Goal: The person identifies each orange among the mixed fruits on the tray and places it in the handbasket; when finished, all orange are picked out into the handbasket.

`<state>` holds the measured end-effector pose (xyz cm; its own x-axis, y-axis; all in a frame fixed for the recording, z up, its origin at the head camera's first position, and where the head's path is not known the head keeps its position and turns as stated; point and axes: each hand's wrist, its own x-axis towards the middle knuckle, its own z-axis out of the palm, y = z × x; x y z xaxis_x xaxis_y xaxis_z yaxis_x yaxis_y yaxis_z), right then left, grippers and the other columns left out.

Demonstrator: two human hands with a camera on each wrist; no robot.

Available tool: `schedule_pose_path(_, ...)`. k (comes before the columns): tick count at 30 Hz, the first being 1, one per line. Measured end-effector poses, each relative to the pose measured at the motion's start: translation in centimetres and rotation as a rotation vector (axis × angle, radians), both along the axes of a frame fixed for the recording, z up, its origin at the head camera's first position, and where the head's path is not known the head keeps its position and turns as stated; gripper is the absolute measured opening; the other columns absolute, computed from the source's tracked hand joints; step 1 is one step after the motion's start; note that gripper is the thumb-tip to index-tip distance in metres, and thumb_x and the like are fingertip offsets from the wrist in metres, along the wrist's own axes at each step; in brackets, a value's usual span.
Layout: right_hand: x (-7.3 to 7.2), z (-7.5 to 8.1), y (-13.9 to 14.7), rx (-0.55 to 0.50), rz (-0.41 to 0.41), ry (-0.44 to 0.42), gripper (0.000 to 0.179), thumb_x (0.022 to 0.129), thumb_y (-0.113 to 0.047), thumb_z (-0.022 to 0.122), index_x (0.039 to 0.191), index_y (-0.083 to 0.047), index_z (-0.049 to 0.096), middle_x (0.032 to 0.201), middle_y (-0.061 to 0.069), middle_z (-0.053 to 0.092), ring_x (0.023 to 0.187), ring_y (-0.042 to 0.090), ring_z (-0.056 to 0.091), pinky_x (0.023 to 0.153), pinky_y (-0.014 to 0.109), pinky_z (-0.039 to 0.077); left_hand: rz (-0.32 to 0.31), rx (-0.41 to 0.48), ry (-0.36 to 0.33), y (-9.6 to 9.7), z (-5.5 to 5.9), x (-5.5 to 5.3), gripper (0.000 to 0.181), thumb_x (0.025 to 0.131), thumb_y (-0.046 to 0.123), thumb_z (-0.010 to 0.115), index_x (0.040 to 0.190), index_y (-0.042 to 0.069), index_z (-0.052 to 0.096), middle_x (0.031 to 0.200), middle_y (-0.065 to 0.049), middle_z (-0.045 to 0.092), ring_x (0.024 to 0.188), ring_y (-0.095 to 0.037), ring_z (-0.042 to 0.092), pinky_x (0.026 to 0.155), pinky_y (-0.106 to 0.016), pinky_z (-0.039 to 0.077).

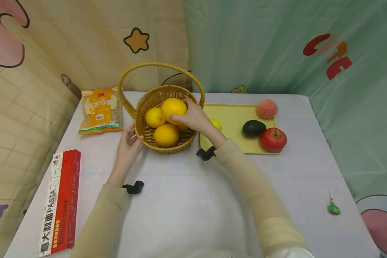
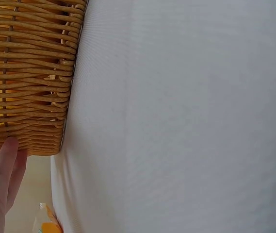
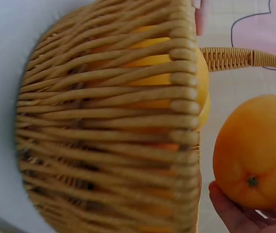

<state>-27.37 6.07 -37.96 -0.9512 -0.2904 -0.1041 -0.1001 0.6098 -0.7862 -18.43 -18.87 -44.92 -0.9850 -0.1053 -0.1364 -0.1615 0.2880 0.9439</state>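
Note:
A wicker basket (image 1: pixel 167 148) with a tall arched handle holds several yellow-orange fruits, among them an orange (image 1: pixel 166 135). Above them, my right hand (image 1: pixel 193 114) grips another orange (image 1: pixel 174 110) between thumb and fingers. In the right wrist view that orange (image 3: pixel 256 153) shows its stem end, beside and above the basket rim (image 3: pixel 184 116). At the basket's near left side, my left hand (image 1: pixel 128 147) touches the wicker. Its fairly straight fingers (image 2: pixel 4 162) rest against the woven outer wall in the left wrist view.
Right of the basket lies a yellow tray (image 1: pixel 232 139) with a lemon (image 1: pixel 216 124), an avocado (image 1: pixel 253 128), a red apple (image 1: pixel 273 139) and a peach (image 1: pixel 267 109). At left are an orange food bag (image 1: pixel 101 111) and a pasta box (image 1: pixel 61 202). A green lollipop (image 1: pixel 333 208) lies at right.

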Motion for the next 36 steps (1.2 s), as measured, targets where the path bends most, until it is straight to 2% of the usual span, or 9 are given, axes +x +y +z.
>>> schedule_pose_path(5,-1.4,0.1,-1.0,-0.021,-0.056,0.041,0.087,0.082,-0.050,0.072,0.148,-0.006,0.036,0.143,0.012,0.048,0.120,0.024,0.053,0.103,0.039,0.050,-0.004,0.002,0.006,0.1,-0.2,-0.2,0.064,0.101,0.025,0.055,0.156,0.016,0.021,0.157,-0.015,0.033,0.142,-0.030,0.039,0.115,-0.045,0.041)
schedule_pose_path(12,-3.1,-0.3,-1.9,-0.016,-0.123,0.016,0.088,0.083,-0.049,0.073,0.149,-0.010,0.031,0.142,0.010,0.047,0.119,0.020,0.052,0.102,0.037,0.050,-0.006,0.013,0.004,0.0,-0.7,-0.2,0.063,0.102,0.025,0.054,0.156,0.017,0.022,0.158,-0.013,0.032,0.142,-0.030,0.039,0.114,-0.046,0.042)
schedule_pose_path(22,-3.9,-0.1,-2.7,0.028,-0.135,0.014,0.085,0.084,-0.046,0.075,0.149,-0.011,0.032,0.144,0.011,0.043,0.121,0.023,0.050,0.104,0.038,0.048,-0.008,0.012,0.020,0.1,-0.5,0.0,0.062,0.102,0.023,0.053,0.155,0.016,0.022,0.158,-0.014,0.032,0.142,-0.032,0.038,0.114,-0.046,0.041)
schedule_pose_path(26,-4.0,0.4,-2.7,0.055,-0.110,0.021,0.084,0.085,-0.044,0.074,0.149,-0.010,0.031,0.146,0.011,0.042,0.123,0.023,0.049,0.105,0.036,0.047,-0.004,0.009,0.020,0.0,-0.4,0.0,0.061,0.102,0.022,0.053,0.155,0.016,0.023,0.157,-0.014,0.033,0.142,-0.031,0.039,0.114,-0.046,0.041)
schedule_pose_path(32,-4.5,1.9,-3.1,0.115,-0.001,0.046,0.087,0.085,-0.045,0.074,0.152,-0.010,0.030,0.151,0.009,0.041,0.130,0.021,0.046,0.110,0.036,0.044,0.013,0.006,-0.002,0.0,-0.2,0.0,0.062,0.102,0.024,0.053,0.156,0.019,0.022,0.158,-0.012,0.033,0.142,-0.030,0.039,0.114,-0.046,0.042)
schedule_pose_path(36,-5.1,2.3,-3.3,0.163,0.046,0.004,0.088,0.084,-0.044,0.075,0.153,-0.013,0.029,0.151,0.007,0.041,0.131,0.020,0.045,0.111,0.035,0.043,0.016,0.022,-0.013,0.1,-0.2,-0.1,0.062,0.102,0.023,0.054,0.155,0.018,0.023,0.159,-0.012,0.032,0.142,-0.030,0.039,0.114,-0.045,0.042)
